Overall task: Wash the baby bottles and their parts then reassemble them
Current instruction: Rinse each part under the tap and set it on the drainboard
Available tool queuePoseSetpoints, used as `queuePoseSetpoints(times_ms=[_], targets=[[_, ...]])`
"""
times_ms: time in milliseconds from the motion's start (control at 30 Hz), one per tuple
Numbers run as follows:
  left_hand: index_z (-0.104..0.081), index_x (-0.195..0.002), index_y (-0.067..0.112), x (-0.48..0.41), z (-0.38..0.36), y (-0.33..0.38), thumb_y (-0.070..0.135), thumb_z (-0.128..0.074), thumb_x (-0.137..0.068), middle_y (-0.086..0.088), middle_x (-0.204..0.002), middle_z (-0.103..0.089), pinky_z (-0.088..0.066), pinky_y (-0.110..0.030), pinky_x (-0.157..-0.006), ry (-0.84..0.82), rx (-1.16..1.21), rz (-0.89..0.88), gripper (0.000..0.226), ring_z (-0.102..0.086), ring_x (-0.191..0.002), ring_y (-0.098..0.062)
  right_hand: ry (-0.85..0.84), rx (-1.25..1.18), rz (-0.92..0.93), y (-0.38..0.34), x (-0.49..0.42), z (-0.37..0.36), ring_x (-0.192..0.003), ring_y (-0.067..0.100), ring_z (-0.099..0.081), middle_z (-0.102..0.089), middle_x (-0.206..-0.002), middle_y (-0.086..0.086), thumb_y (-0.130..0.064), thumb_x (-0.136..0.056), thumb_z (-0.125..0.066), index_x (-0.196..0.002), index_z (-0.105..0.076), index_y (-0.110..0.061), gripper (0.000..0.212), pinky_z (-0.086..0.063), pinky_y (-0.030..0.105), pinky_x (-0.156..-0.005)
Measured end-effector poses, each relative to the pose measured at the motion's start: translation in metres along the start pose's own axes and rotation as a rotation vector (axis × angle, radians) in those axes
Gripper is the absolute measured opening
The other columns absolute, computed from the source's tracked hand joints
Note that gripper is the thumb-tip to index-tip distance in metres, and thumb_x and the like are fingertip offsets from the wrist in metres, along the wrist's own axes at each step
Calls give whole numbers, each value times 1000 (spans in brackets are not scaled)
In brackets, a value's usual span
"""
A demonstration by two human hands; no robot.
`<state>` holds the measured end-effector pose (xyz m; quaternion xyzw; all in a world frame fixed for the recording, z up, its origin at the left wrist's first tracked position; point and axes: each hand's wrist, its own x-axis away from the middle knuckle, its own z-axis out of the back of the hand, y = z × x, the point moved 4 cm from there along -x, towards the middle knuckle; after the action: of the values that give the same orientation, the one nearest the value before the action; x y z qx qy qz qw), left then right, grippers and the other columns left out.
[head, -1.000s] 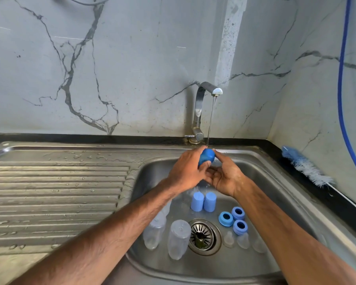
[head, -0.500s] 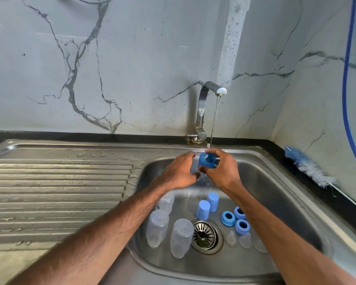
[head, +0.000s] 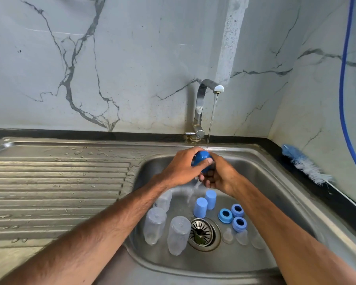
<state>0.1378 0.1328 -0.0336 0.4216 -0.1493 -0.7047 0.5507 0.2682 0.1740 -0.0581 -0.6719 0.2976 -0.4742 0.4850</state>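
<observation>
Under the running tap (head: 206, 93), both my hands hold a dark blue bottle cap (head: 201, 158). My left hand (head: 183, 167) wraps over its top, thumb across it. My right hand (head: 220, 177) cups it from below. Water runs off the cap into the sink (head: 275, 182). On the sink floor lie three clear bottles (head: 178, 235), two light blue caps (head: 200, 207), three blue collar rings (head: 225, 215) and three clear teats (head: 242, 236).
A round drain strainer (head: 201, 233) sits between the bottles and the teats. A ribbed wet draining board (head: 56, 192) extends left. A blue and white bottle brush (head: 306, 165) lies on the black counter at right. A blue hose (head: 343, 79) hangs on the wall.
The cap has turned in my hands from open end up to closed end up, and my left hand has come back over it. The view shifted slightly.
</observation>
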Motion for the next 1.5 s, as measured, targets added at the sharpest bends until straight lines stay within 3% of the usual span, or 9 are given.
queuePoseSetpoints(times_ms=[100,233,433,700,833,1000,1133,1267,1500], targets=[[-62,-124,17,2,-3,7,44,-59,-102,6,-99,-70,-47,-10,-67,-2,-21,-15,34,-66,-77,0,-78,-109,-79,2,1,0,-52,16,-60,-65,-70,11,-50,-107,-46,-102,-68,-3,53,-47,23,-43],[-52,-140,21,1,-6,-3,32,-61,-101,1,-125,-66,-51,-36,-96,-100,-179,-50,42,-62,-109,-15,26,-72,49,0,-5,9,-66,22,-71,-75,-92,17,-48,-101,-63,-110,-69,-1,48,-60,30,-57],[-31,-158,10,5,2,-27,7,-64,-86,-9,-162,-36,-31,-43,-122,-277,-456,96,79,-33,-149,-25,235,672,467,-8,-5,13,-100,14,-68,-69,-113,-4,-19,-79,-90,-124,-68,-14,51,-59,25,-82],[-45,-145,6,-27,19,-40,0,-63,-86,-8,-141,-55,-44,-28,-91,-47,-220,344,62,-54,-125,-25,332,775,659,-21,6,9,-103,14,-66,-67,-114,-6,-20,-77,-92,-129,-68,-16,57,-58,27,-90],[-54,-136,2,-61,25,-42,-5,-55,-86,-8,-126,-61,-56,-39,-98,76,19,504,51,-60,-120,-23,336,848,640,-20,4,16,-104,14,-64,-69,-123,1,-20,-78,-91,-133,-66,-14,60,-56,28,-95],[-70,-96,3,-75,23,-45,0,-68,-92,-17,-99,-75,-59,-44,-96,280,323,576,6,-72,-85,-22,328,823,638,-20,3,14,-104,16,-65,-69,-120,1,-23,-78,-92,-130,-67,-13,59,-55,26,-91],[-64,-125,3,-86,28,-11,-10,-56,-96,-17,-132,-65,-59,-32,-93,182,342,475,33,-66,-91,-15,320,792,639,-20,4,11,-103,18,-66,-67,-113,-2,-26,-79,-91,-126,-67,-14,54,-57,32,-92],[-38,-156,8,-93,25,17,-13,-49,-93,-11,-158,-45,-49,-35,-110,-53,73,386,68,-50,-136,-22,329,700,584,-20,0,15,-100,20,-69,-69,-116,-1,-32,-82,-87,-128,-67,-14,53,-60,34,-89],[-65,-131,9,-31,26,-14,15,-49,-107,-7,-122,-67,-54,-35,-99,-100,35,308,30,-63,-104,-17,68,-66,36,-8,11,4,-66,29,-71,-73,-106,31,-21,-105,-51,-116,-57,0,25,-52,28,-53]])
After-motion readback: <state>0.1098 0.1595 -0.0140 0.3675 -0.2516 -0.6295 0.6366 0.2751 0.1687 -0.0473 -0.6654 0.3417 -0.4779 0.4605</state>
